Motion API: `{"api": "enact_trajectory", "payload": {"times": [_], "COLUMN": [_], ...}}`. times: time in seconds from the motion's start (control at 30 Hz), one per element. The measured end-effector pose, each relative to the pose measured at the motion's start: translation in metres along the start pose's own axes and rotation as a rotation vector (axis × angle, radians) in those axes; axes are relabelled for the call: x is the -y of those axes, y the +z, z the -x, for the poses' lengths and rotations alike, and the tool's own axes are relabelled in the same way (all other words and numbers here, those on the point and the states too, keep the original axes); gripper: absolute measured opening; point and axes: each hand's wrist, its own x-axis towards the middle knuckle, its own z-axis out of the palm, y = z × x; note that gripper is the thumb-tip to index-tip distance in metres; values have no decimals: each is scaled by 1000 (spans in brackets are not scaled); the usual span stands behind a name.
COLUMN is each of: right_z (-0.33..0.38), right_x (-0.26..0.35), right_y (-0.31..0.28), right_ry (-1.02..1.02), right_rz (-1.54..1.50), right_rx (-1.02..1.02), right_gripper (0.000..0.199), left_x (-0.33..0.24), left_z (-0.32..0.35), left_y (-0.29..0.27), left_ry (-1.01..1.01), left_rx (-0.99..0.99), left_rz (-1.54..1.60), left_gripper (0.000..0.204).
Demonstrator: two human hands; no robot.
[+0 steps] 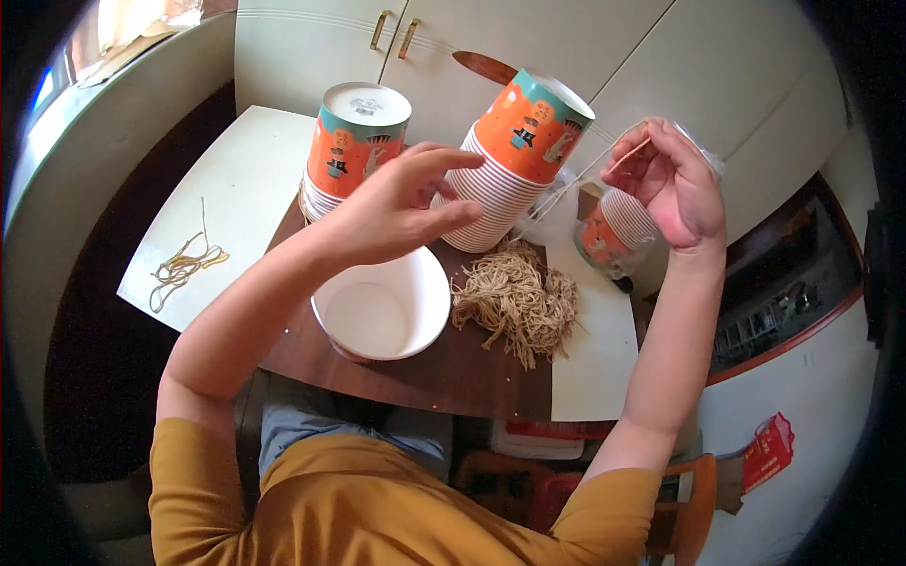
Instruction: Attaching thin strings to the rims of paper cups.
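My right hand (675, 179) is raised at the right, its fingers curled on a thin pale cord (590, 172). That cord slants down toward the tall tilted stack of paper buckets (514, 156), orange and teal with white rims. My left hand (411, 200) hovers in front of that stack, fingers apart, with nothing visible in it. Below it a white-lined paper bucket (380, 307) stands with its mouth up. Right beside this bucket lies a tangled heap of tan cords (519, 300). Another upside-down bucket stack (354, 141) stands behind my left wrist.
On the white left side of the table (231, 170) lies a small loose bunch of cords (184, 269). Clear plastic wraps more buckets (612, 226) at the right. Pale cabinets (321, 42) stand behind the table; a wooden chair (694, 509) is at lower right.
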Motion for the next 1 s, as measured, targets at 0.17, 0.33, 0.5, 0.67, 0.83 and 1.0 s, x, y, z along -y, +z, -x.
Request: {"api": "enact_trajectory", "payload": {"times": [0.17, 0.33, 0.5, 0.67, 0.83, 1.0], "right_z": [9, 17, 35, 59, 75, 84], "right_x": [-19, -46, -36, -29, -70, -125], "right_y": [39, 52, 34, 6, 1, 33], "right_ry": [51, 91, -14, -74, 11, 155], "right_rz": [-31, -147, -379, -418, -437, 812], "right_rx": [60, 115, 159, 66, -65, 9], "right_gripper": [17, 19, 20, 16, 14, 18], "left_x": [-29, -28, -23, -17, -29, -36], "left_z": [-10, -9, 17, 61, 82, 80], "left_y": [13, 18, -1, -25, -35, -28], "left_ry": [-99, -148, -198, -324, -539, -556], "left_rx": [153, 215, 319, 307, 328, 395], "left_rz": [135, 356, 140, 76, -5, -18], "left_gripper": [56, 38, 24, 21, 23, 27]}}
